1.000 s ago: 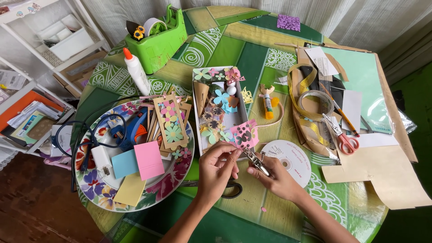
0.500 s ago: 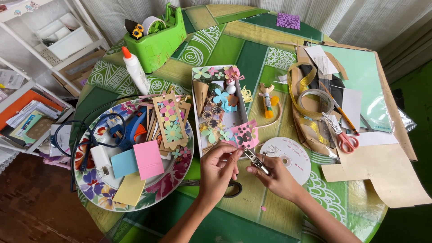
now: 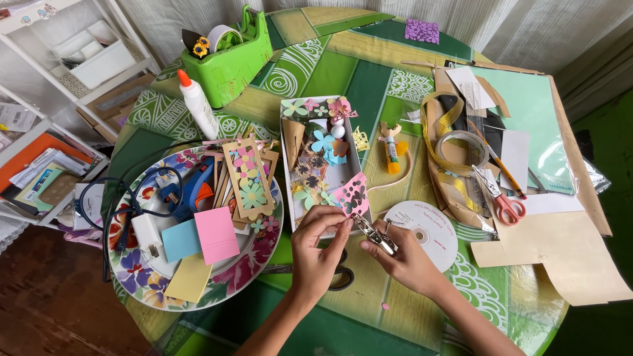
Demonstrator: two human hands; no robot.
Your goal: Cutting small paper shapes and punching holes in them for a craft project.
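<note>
Lower centre: left hand (image 3: 316, 254) pinches pink punched paper (image 3: 351, 196); right hand (image 3: 405, 260) squeezes metal hole punch (image 3: 376, 234) on it. Thin paper may tear or slip askew over the tray (image 3: 287, 173)

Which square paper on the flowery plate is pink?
The pink square note in the middle of the three; the blue one lies left of it, the yellow one below, on the plate.
</note>
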